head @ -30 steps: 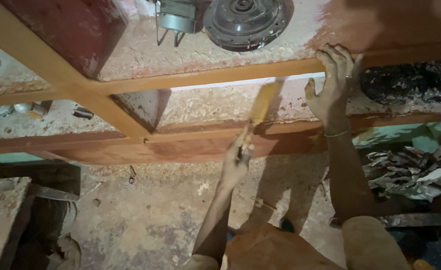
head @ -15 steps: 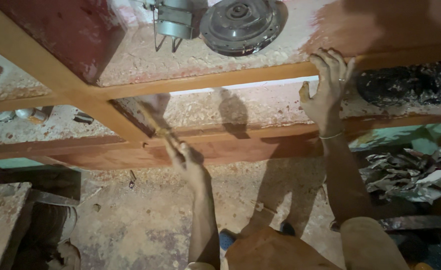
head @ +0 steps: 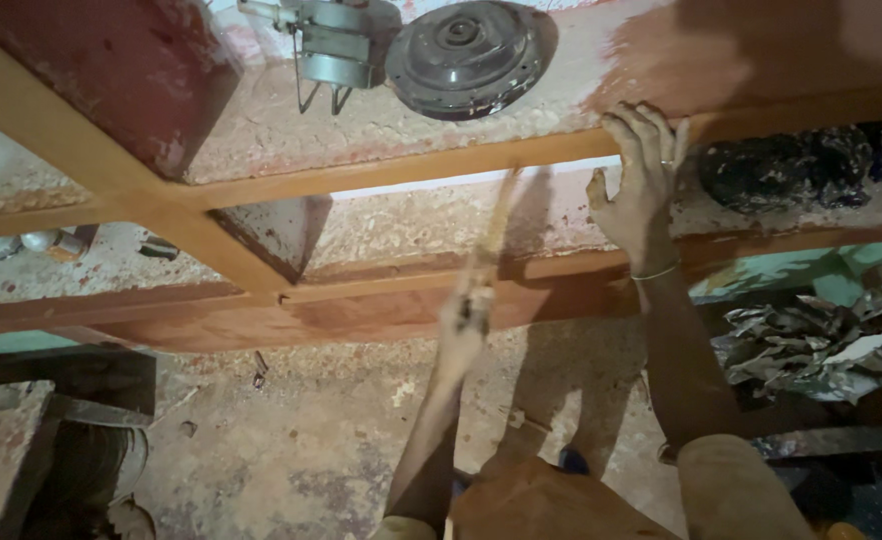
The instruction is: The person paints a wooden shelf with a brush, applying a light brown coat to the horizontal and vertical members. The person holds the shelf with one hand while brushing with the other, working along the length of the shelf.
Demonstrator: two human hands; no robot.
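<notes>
**Brush swings back toward the middle rail**

Since the earlier frame the left hand [head: 464,318] has carried the flat, pale-bristled paintbrush [head: 491,235] rightward, away from the junction of the slanted beam and onto the stretch below the long orange-brown wooden rail [head: 401,170]. Brush and hand are blurred with motion, so I cannot tell exactly how the fingers wrap the handle; they look closed round it near the ferrule, forearm raised steeply from the lower edge.

Judging from the wet reddish-brown coat on the lower plank [head: 291,320], painting of the wooden frame is under way. Another stroke would call for laying the bristles flat on the wood.

Further right, the right hand [head: 641,185] is spread, palm pressed against the rail, wrist bent back, bracing. Above sits a round grey metal disc [head: 466,55].
</notes>
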